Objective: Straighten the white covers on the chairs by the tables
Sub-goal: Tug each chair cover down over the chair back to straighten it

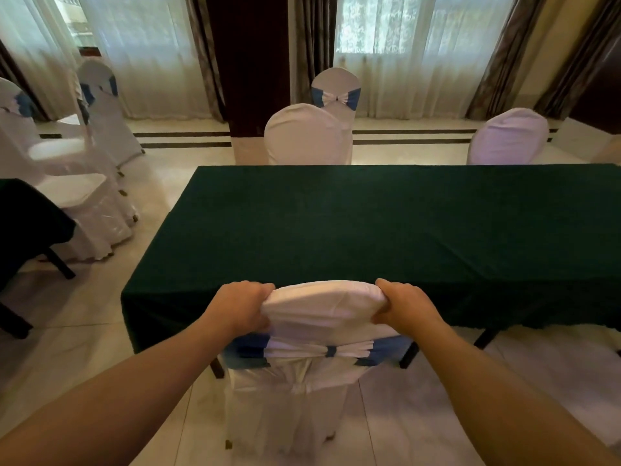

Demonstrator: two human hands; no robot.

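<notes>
A chair in a white cover (322,311) stands right in front of me, pushed against the near edge of a table with a dark green cloth (386,223). A blue and white sash (331,352) is tied across the chair's back. My left hand (242,307) grips the top left corner of the cover. My right hand (405,306) grips the top right corner. The cover shows creases near the top between my hands and bunches below the sash.
Across the table stand two white-covered chairs (307,134) (509,136), with a third sashed one (336,92) behind. More covered chairs (84,193) and a dark table edge (30,223) are at the left. Glossy tile floor (84,331) and curtained windows surround.
</notes>
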